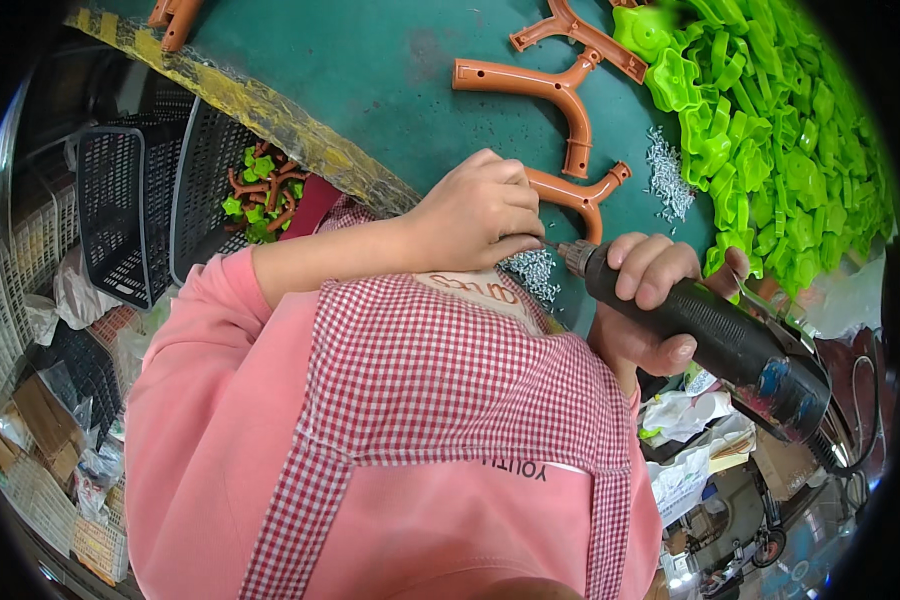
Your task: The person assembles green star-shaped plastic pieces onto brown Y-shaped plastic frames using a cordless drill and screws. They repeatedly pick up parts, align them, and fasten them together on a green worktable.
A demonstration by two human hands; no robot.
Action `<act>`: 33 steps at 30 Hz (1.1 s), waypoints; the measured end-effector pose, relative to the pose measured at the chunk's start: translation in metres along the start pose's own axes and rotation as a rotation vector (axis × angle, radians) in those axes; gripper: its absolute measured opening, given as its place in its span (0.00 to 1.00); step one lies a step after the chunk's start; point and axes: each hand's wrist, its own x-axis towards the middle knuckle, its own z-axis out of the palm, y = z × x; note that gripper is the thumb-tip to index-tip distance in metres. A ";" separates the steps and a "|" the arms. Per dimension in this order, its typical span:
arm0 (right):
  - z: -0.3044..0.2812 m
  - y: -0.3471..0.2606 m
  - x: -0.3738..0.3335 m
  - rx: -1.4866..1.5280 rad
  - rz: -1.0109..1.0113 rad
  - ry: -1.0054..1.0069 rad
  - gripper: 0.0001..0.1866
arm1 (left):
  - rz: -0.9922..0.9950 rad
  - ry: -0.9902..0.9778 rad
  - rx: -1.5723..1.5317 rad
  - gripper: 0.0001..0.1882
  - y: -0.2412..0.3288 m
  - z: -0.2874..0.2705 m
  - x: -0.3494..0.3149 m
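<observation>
My right hand point(650, 295) is wrapped round a black electric screwdriver point(710, 330), its bit pointing left toward my other hand. My left hand point(482, 212) is closed, thumb and fingers pinched at the bit's tip; whatever is between them is hidden. Just beyond those fingers a brown plastic branch-shaped piece point(592, 208) shows, partly covered by the hand. Small silver screws point(533, 272) lie in a heap below the left hand. Farther up the table is another brown forked piece point(530, 84).
A big pile of bright green plastic pieces point(780, 150) covers the table's right side, with more screws point(667, 175) beside it. The table's worn yellow edge point(260, 105) runs at the left. Below it stand dark crates point(125, 215), near mixed brown and green parts point(263, 190).
</observation>
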 end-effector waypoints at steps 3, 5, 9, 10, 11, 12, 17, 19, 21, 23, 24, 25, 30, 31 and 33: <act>0.005 -0.002 0.003 0.029 -0.022 -0.027 0.47 | 0.079 0.044 0.056 0.07 -0.001 -0.003 0.001; 0.003 -0.002 0.003 0.037 -0.020 -0.074 0.47 | 0.137 0.056 0.104 0.08 0.002 -0.005 0.003; 0.006 -0.004 0.009 -0.063 0.014 -0.101 0.46 | 0.126 0.035 0.273 0.09 0.001 -0.006 0.005; 0.006 -0.002 0.012 -0.064 0.010 -0.093 0.46 | 0.117 0.035 0.289 0.09 0.001 -0.005 0.005; 0.006 0.000 0.014 -0.065 0.005 -0.086 0.46 | 0.109 0.035 0.304 0.10 0.000 -0.005 0.006; 0.006 0.002 0.017 -0.065 -0.002 -0.080 0.46 | 0.104 0.042 0.311 0.10 0.000 -0.007 0.009; 0.007 0.006 0.027 -0.052 -0.020 -0.010 0.46 | 0.134 0.027 0.289 0.13 -0.005 -0.018 0.027; 0.007 0.006 0.029 -0.087 -0.029 0.021 0.46 | 0.131 0.010 0.233 0.16 -0.008 -0.021 0.037; 0.003 0.007 0.030 -0.226 -0.083 0.033 0.44 | 0.129 0.066 0.212 0.20 -0.017 -0.022 0.054; -0.005 0.009 0.034 -0.405 -0.152 0.026 0.42 | 0.137 0.030 0.263 0.20 -0.031 -0.026 0.074; -0.009 0.008 0.035 -0.463 -0.170 0.026 0.41 | 0.199 0.016 0.314 0.19 -0.045 -0.020 0.078; -0.012 0.009 0.037 -0.465 -0.160 0.035 0.41 | 0.260 0.002 0.368 0.18 -0.061 -0.008 0.081; -0.019 0.013 0.035 -0.418 -0.161 0.058 0.42 | 0.392 -0.171 0.576 0.15 -0.075 -0.002 0.083; -0.018 0.015 0.035 -0.401 -0.166 0.072 0.42 | 0.399 -0.164 0.579 0.15 -0.076 -0.002 0.082; -0.009 0.021 0.037 -0.359 -0.170 0.137 0.43 | 0.411 -0.151 0.586 0.15 -0.078 -0.001 0.082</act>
